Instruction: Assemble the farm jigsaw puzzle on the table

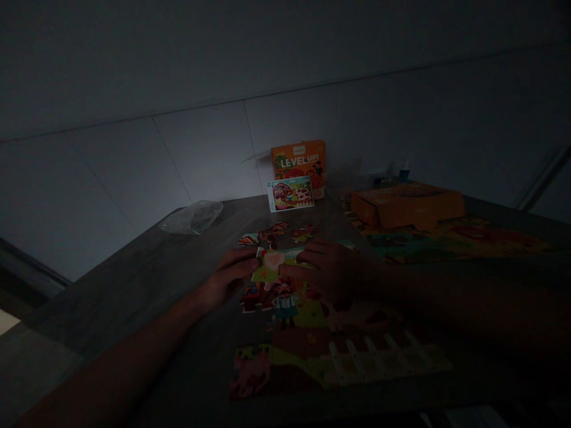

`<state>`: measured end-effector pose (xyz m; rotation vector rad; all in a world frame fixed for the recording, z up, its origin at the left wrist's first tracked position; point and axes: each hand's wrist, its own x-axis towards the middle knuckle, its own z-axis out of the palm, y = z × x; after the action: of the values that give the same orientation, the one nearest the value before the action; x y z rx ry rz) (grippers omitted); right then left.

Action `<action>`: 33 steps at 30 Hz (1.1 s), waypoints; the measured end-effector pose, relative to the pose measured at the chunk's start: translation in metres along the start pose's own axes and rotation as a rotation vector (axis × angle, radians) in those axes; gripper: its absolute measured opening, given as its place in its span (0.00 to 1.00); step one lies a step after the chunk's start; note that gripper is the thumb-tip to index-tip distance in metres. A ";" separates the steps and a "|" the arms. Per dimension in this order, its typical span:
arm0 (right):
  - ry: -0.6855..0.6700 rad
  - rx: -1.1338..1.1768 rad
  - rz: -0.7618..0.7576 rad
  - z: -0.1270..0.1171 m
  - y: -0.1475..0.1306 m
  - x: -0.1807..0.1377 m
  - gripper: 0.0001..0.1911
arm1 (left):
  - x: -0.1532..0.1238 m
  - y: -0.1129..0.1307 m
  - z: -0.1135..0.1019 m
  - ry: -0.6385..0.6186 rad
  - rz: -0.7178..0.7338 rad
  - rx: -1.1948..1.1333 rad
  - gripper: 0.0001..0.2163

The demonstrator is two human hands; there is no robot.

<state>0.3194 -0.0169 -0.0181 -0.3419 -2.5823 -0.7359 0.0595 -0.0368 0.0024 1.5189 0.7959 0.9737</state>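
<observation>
The scene is dim. My left hand and my right hand both rest fingers on a yellow-green puzzle piece with a pink shape, at the top edge of a partly joined farm puzzle on a dark table. Left fingers press the piece's left edge; right fingers lie curled over its right side. Several loose pieces lie just beyond the hands.
An orange "LEVEL UP!" puzzle box stands at the back with a picture card leaning on it. A clear plastic bag lies back left. An orange box sits on another puzzle at right. White wall behind.
</observation>
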 end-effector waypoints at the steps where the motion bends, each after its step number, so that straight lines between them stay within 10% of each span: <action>1: 0.004 0.000 0.001 0.000 0.000 0.000 0.23 | -0.001 0.000 0.000 0.008 0.003 -0.007 0.14; 20: 0.008 -0.018 0.007 -0.001 -0.001 0.000 0.22 | -0.001 0.001 -0.003 -0.242 -0.015 -0.162 0.15; 33: -0.051 0.004 0.015 -0.001 -0.002 0.000 0.20 | 0.008 -0.004 -0.006 -0.074 -0.003 0.056 0.15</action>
<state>0.3192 -0.0187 -0.0182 -0.3834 -2.6251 -0.7258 0.0572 -0.0266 0.0000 1.5923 0.7782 0.8949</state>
